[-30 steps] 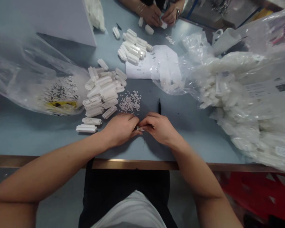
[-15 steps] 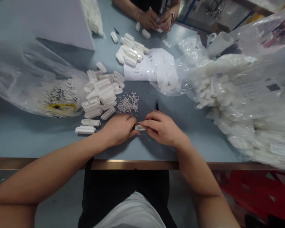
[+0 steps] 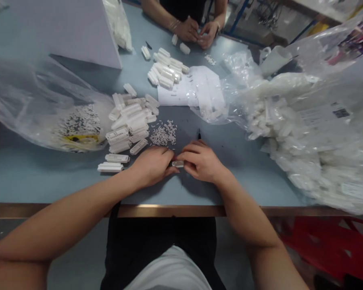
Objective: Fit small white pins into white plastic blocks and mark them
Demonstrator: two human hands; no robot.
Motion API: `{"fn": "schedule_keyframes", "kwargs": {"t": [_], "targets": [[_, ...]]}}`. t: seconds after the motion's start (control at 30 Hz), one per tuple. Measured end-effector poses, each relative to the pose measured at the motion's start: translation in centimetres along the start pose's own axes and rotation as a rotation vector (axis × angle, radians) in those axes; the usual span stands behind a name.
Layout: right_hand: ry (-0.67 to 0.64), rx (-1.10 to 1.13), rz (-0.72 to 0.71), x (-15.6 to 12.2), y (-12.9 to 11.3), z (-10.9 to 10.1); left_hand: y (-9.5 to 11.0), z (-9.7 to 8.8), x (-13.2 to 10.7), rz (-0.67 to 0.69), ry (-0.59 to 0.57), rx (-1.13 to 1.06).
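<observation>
Between my hands, low over the table, is a white plastic connector housing (image 3: 178,164) with rows of small holes facing up. My left hand (image 3: 155,164) is closed around its left end, thumb below and fingers above. My right hand (image 3: 202,161) has its fingers bent against the housing's right end; whether a small piece sits in them is hidden. Just beyond the hands lies a scatter of tiny white pieces (image 3: 162,133). A dark pen-like tool (image 3: 199,133) lies past my right fingers. Left of the tiny pieces is a heap of similar white housings (image 3: 133,117).
A clear bag (image 3: 78,121) of small pieces lies at left, and large bags of white parts (image 3: 305,133) fill the right. Printed paper (image 3: 175,96) lies beyond, near more housings (image 3: 166,68). Across the table are a co-worker's hands (image 3: 196,33). The metal-coloured table edge (image 3: 172,210) runs before me.
My right fingers have shifted slightly back from the top of the housing, showing its holes more fully. My left hand keeps its hold. The co-worker's hands have moved closer together.
</observation>
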State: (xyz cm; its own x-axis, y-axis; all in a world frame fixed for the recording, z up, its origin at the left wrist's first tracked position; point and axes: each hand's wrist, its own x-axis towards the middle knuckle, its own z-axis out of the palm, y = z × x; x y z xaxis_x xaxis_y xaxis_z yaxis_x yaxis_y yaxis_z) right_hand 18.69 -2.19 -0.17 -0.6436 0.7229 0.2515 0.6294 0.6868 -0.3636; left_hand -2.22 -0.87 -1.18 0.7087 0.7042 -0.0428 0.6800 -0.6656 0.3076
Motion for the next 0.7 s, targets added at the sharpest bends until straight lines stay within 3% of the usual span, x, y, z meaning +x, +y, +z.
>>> {"fn": "schedule_keyframes", "kwargs": {"t": [0.13,0.23,0.4,0.7], "targets": [[0.068,0.015,0.140,1.0,0.7,0.8,0.0,0.0,0.0,0.014,-0.001,-0.018],[-0.050,-0.098,0.192,1.9,0.9,0.8,0.1,0.0,0.0,0.008,-0.005,-0.005],[-0.186,-0.244,0.150,3.3,0.6,0.7,0.3,-0.1,0.1,0.012,-0.002,0.011],[-0.196,-0.246,0.152,3.4,0.6,0.5,0.3,-0.3,0.1,0.021,-0.016,0.005]]}}
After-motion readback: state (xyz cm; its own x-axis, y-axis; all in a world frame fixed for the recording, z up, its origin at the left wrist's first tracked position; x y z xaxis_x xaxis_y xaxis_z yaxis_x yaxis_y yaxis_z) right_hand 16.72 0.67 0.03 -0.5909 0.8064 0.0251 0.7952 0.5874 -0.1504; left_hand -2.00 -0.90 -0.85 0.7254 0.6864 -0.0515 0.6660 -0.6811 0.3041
